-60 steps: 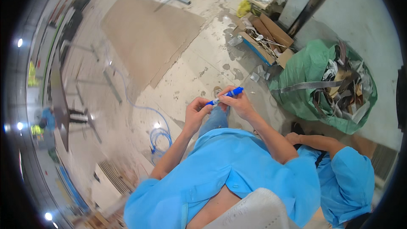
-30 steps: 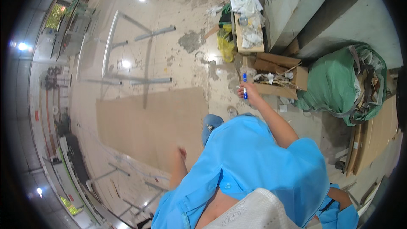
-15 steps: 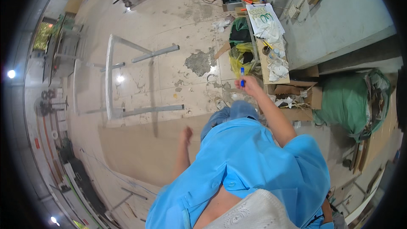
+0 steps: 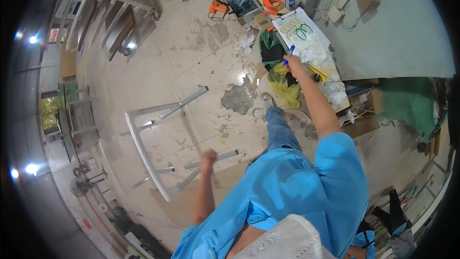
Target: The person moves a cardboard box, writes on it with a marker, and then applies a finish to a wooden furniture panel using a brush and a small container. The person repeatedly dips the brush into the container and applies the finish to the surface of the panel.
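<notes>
we find the slim blue plastic marker pen (image 4: 291,52) pinched in the right hand (image 4: 296,68), near the white clipped paper sheets (image 4: 289,18); we judge it light, stiff and smooth, best held mid-barrel; the left hand (image 4: 209,158) hangs apart, its closure we cannot tell.

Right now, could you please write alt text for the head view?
The wearer's right hand holds a blue marker beside a cluttered bench, near a clipboard. The left hand shows nothing held and appears in front of a metal frame.
</notes>
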Demonstrator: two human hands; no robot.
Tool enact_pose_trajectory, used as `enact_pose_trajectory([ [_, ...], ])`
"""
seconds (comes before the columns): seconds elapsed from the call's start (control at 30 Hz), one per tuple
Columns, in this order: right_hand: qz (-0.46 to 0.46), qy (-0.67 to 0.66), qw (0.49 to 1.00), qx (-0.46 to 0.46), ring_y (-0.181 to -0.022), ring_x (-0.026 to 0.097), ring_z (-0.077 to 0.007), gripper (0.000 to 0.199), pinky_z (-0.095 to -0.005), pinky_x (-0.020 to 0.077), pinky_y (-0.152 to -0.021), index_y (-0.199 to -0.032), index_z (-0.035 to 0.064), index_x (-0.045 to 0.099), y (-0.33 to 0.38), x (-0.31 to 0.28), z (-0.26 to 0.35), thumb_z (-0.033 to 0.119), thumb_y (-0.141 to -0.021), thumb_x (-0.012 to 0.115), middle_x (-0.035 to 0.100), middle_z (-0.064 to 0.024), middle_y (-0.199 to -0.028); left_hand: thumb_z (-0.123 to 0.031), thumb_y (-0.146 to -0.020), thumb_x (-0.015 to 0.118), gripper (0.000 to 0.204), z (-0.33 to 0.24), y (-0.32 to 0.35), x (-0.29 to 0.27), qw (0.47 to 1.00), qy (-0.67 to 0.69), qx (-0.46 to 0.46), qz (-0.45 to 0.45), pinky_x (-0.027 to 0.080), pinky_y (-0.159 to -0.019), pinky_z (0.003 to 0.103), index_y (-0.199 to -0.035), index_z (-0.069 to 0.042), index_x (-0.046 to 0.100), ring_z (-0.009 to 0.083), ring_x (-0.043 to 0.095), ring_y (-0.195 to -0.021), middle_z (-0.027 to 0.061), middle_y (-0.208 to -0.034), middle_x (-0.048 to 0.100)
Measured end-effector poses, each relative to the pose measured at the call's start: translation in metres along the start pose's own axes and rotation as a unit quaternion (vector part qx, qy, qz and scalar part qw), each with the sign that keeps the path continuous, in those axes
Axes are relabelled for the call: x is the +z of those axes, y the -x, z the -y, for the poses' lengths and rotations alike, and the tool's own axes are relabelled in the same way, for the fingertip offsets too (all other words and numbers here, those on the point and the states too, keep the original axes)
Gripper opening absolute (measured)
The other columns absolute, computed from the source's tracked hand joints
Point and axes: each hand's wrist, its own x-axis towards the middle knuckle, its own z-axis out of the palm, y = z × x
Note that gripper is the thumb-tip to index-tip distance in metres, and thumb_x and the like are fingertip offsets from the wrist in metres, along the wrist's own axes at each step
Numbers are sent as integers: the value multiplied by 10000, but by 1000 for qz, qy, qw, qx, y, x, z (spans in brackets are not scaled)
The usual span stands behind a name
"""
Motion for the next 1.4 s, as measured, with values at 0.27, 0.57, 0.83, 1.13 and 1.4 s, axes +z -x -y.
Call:
enact_pose_trajectory([
  [0.27,-92,46,994,-27,-519,633,-166,239,-319,488,-429,-958,-18,672,-152,11,57,220,-955,665,700,-103,-729,-409,-1008,676,438,-21,26,56,966,-94,-240,35,524,-916,354,-1263,-52,661,211,698,-1031,104,-1150,725],
  [0.57,-91,-113,989,-30,-670,711,-221,283,-355,619,-621,-1014,-30,612,-246,36,101,249,-1016,660,698,-137,-838,-386,-1034,666,363,-120,-52,24,988,30,-113,-97,506,-915,310,-1229,-80,672,161,685,-996,32,-1062,724],
  [0.83,-47,-27,998,-41,-733,745,-284,300,-365,647,-658,-1030,-69,621,-215,78,71,220,-996,696,691,-153,-830,-393,-1027,676,359,-131,-49,41,977,21,-192,-85,512,-942,321,-1222,-92,666,166,687,-1017,45,-1091,719],
  [1.13,-44,201,974,-99,-790,750,-318,360,-410,630,-689,-1277,-33,578,-165,129,28,140,-976,674,712,-208,-966,-420,-1042,634,457,-90,-35,42,981,38,-174,-72,521,-956,349,-1306,-47,633,199,687,-1072,105,-1186,716],
  [1.4,-29,635,727,-257,-1223,613,-433,464,-514,496,-1044,-1391,47,576,-259,123,65,206,-960,640,665,-264,-1245,-423,-1042,633,436,-34,6,34,956,77,-217,-183,527,-911,339,-1282,-59,644,185,689,-1011,79,-1122,721],
])
